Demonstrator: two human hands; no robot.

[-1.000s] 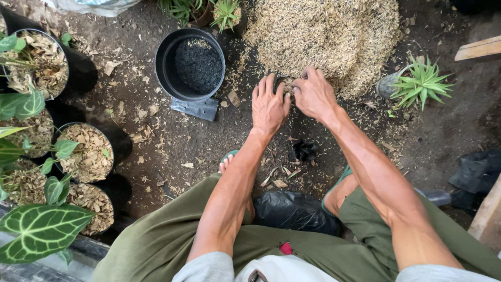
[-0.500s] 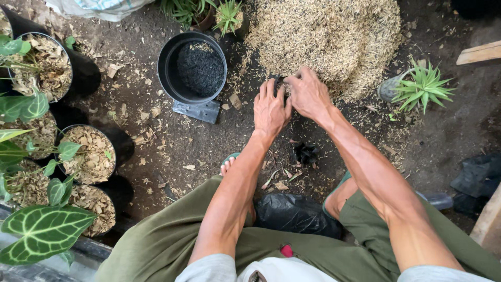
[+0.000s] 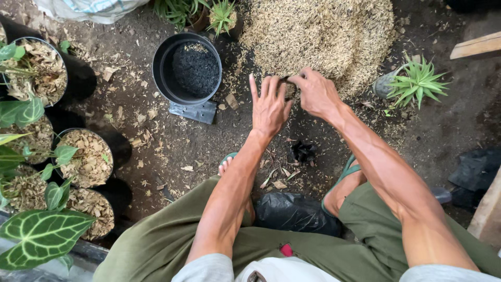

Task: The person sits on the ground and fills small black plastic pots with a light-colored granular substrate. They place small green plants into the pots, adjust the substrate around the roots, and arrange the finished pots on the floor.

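My left hand (image 3: 269, 107) lies at the near edge of a big heap of pale rice husk (image 3: 323, 31), fingers stretched out and pressed against a small dark container (image 3: 288, 89) that shows between both hands. My right hand (image 3: 315, 94) curls around that container from the right, thumb and fingers pinching its rim. Most of the container is hidden by the hands. I am crouched on bare soil, with my sandalled feet (image 3: 339, 185) below the hands.
A black pot (image 3: 163, 78) holding dark charred husk stands left of the hands, on a grey tile. Several filled pots with leafy plants (image 3: 83, 159) line the left side. A spiky green plant (image 3: 415, 81) stands right of the heap. A black plastic bag (image 3: 292, 211) lies between my feet.
Both hands stay at the heap's edge. The left fingers, splayed before, now lie straighter, and the dark container shows more plainly between the hands.
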